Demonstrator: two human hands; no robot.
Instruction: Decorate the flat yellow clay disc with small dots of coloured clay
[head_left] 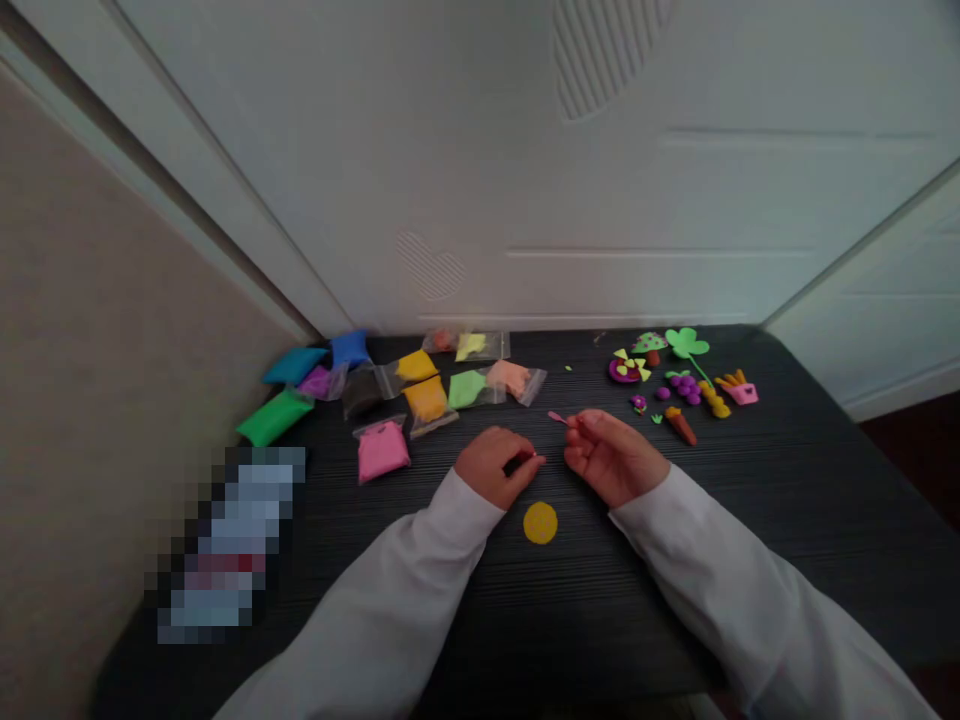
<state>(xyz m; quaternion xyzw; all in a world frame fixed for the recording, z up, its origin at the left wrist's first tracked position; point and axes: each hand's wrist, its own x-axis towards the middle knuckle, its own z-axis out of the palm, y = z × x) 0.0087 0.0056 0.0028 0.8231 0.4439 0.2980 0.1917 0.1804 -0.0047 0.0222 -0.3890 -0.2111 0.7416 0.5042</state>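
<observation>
Cloth sleeves [397, 600], round yellow disc [541, 523], pink tool [556, 417]

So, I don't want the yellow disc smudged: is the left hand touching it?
Apart. The head view shows a strip of dark tabletop between the left hand and the yellow disc.
</observation>
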